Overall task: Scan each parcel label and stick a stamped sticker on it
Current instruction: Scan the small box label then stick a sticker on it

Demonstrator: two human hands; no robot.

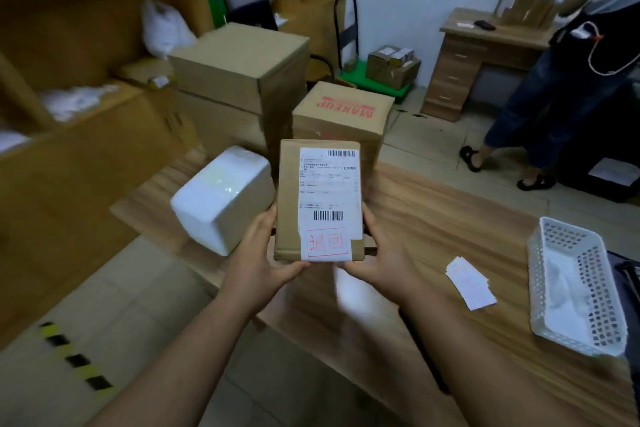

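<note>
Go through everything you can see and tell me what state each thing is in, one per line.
Parcel: held up off the table, label facing the camera.
Sticker: red-stamped, stuck on the parcel's lower end.
Left hand: grips the parcel's left edge.
Right hand: grips its right edge.
White box: closed, on the table.
Basket: lying on the table.

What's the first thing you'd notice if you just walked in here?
Right in the middle, the left hand and right hand hold up a brown parcel above the wooden table; its white label has a red-stamped sticker at the bottom. Left of it on the table sits a shiny white parcel, and behind stands a cardboard box printed MAKEUP in red.
</note>
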